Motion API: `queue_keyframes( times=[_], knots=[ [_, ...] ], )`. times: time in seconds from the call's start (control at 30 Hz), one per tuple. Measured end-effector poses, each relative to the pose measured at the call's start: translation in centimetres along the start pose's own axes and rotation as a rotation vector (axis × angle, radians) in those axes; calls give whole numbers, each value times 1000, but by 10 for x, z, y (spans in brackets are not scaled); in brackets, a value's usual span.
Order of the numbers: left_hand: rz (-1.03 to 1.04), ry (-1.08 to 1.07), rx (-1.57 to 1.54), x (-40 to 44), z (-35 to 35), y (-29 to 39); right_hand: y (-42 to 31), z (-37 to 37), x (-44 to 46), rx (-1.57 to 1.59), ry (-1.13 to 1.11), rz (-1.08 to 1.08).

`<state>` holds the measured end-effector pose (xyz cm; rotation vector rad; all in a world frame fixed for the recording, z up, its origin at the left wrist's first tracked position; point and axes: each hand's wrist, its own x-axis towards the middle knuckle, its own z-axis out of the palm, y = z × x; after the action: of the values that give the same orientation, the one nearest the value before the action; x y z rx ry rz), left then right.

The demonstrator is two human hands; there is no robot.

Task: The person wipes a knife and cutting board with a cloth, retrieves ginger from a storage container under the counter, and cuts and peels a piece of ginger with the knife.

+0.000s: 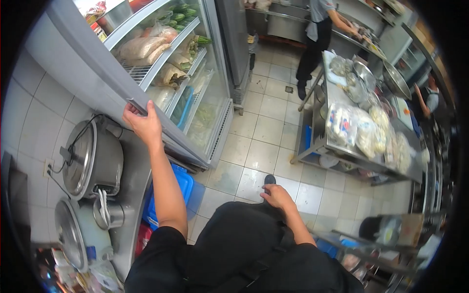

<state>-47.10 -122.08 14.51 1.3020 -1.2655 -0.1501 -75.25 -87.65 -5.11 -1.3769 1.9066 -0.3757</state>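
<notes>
Left hand (145, 126): fingers curled on refrigerator door (110, 71).
Right hand (279, 197): partly curled; cannot tell whether it pinches anything.
Refrigerator door position: front left, beside pot-bearing desk (133, 188).

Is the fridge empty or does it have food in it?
Not empty: the fridge has filled bags and green vegetables inside. I cannot tell whether it is completely full.

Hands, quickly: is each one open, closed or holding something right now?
Left hand: closed on the edge of the refrigerator door.
Right hand: partly curled; whether it holds anything cannot be told.
</notes>
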Motion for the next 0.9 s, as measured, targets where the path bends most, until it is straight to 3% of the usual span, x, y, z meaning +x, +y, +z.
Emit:
queue_keyframes(
  times=[0.17,0.4,0.63,0.77,0.9],
  knots=[
    [-97,162,328,0,21,25,59,-88,66,1,-26,-116],
    [-105,197,447,13,21,5,71,-205,127,-73,-26,-173],
    [-181,137,451,9,17,31,51,-201,172,-122,-142,-460],
    [-169,142,502,6,22,36,54,-176,177,-29,-251,-496],
    [-106,119,526,3,25,34,58,-161,179,-56,-424,-386]
  ],
)
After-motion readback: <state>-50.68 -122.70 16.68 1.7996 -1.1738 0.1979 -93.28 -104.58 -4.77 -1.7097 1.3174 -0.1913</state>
